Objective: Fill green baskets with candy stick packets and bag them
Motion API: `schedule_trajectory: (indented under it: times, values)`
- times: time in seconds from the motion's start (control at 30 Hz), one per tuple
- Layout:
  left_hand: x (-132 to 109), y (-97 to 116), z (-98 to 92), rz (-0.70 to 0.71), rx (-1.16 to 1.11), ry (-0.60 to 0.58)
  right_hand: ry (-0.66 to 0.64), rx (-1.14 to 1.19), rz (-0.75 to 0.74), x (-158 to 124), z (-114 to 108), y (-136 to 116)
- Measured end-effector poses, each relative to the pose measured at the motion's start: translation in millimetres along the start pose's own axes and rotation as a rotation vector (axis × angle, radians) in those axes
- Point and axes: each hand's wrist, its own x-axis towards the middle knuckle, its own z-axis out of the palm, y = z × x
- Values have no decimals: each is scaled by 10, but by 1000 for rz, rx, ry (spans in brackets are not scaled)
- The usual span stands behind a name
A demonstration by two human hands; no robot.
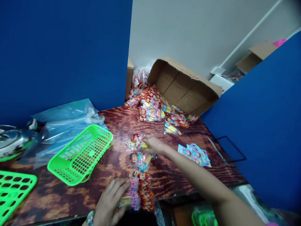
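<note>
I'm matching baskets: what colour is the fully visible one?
Bright green basket, clearest in the head view.

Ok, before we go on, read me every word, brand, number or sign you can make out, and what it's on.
"CO...": red handwriting on the cardboard box; the remaining letters are blurred.
"CK", probably: pink lettering on the stack of packets at the left hand; the rest is unclear.
Unreadable, too small or blurred: any print on the blue-and-pink cards.
</note>
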Motion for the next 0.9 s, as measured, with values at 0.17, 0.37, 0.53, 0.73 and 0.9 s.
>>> schedule_trajectory:
  times: [0.17,0.37,0.53,0.73,0.9]
  values:
    - [-23,12,21,-12,-21,-9,-10,-131,120,12,286,-212]
    - [-50,7,52,-29,-44,-27,-58,-94,206,67,243,-95]
    - [-51,24,50,-46,-67,-27,-54,-97,226,65,231,-80]
    - [-48,24,44,-35,-77,-17,1,-109,164,51,200,-125]
    - [-31,22,37,-41,-95,-26,-42,-70,154,138,132,61]
